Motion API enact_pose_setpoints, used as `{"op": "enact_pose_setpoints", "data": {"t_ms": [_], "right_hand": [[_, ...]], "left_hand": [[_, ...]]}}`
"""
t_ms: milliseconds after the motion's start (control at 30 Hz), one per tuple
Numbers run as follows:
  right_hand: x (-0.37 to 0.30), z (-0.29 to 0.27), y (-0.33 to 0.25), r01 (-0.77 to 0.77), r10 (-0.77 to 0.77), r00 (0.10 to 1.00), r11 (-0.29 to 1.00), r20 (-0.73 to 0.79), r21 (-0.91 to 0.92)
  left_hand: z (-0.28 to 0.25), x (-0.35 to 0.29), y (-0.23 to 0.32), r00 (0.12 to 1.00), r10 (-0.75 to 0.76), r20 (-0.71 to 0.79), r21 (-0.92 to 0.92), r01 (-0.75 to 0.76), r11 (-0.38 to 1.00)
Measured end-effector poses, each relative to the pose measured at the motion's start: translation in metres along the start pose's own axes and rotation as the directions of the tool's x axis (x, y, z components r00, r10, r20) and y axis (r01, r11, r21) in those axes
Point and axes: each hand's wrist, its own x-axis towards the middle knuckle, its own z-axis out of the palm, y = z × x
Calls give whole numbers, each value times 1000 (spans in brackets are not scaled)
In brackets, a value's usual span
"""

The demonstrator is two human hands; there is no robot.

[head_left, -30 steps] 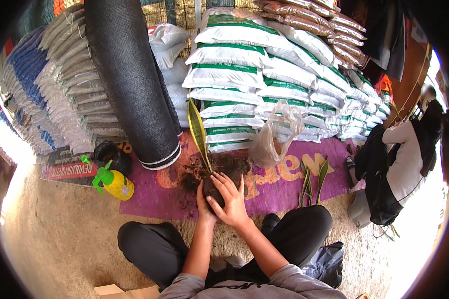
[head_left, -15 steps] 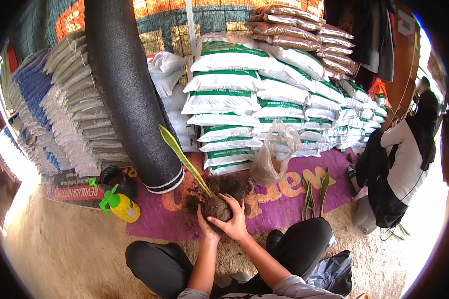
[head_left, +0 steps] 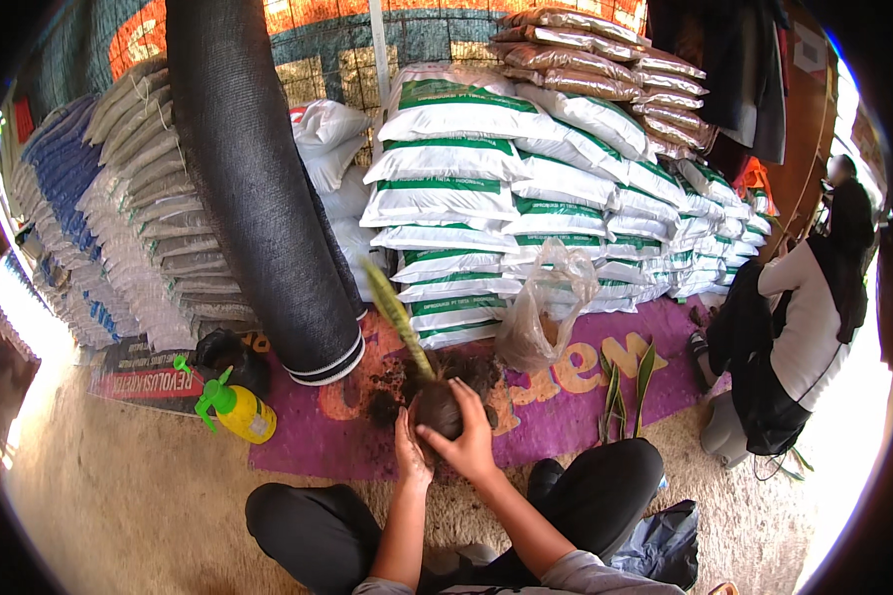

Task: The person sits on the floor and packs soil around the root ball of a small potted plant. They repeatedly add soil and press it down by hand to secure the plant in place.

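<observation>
My left hand [head_left: 413, 452] and my right hand [head_left: 469, 442] are both closed around a round brown root ball [head_left: 439, 411], which looks bound in dark fibre. The left palm supports it from the left and below; the right fingers curl over its right side, the thumb pressed across the front. From the top rises a single long yellow-edged green snake plant leaf [head_left: 401, 322], tilted to the left and blurred at its tip. Dark loose soil [head_left: 385, 407] lies behind and beside the ball on a purple banner [head_left: 566, 402].
A soil-smeared clear plastic bag [head_left: 541, 332] stands beyond my hands, against stacked white-and-green sacks [head_left: 446, 203]. Left are a yellow-green spray bottle [head_left: 245, 415] and a leaning black mesh roll [head_left: 258, 188]. Right are snake plant leaves [head_left: 620, 402], a black plastic bag [head_left: 665, 543] and a crouching person [head_left: 804, 322].
The root ball has turned in my hands and shifted slightly right. Its leaf tip has swung to the right and stands more upright. Both hands still hold the ball.
</observation>
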Motion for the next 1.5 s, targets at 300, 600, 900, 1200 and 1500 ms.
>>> {"op": "enact_pose_setpoints", "data": {"t_ms": [300,600,900,1200,1500], "right_hand": [[-12,9,6,-94,90,993,995,72,44],[-6,7,-13,81,-63,989,989,136,-128],[2,5,-5,36,10,975,979,221,-199],[10,4,10,-171,155,985,810,77,561],[4,-2,-11,31,-26,986,999,163,-29]], "left_hand": [[5,1,-1,988,-141,60,-93,146,985],[-6,4,8,986,-87,145,-182,113,977],[-4,7,-2,998,-59,38,-67,62,996],[-3,5,7,997,-64,35,-67,66,996],[-13,10,1,988,-104,116,-285,134,949]]}}
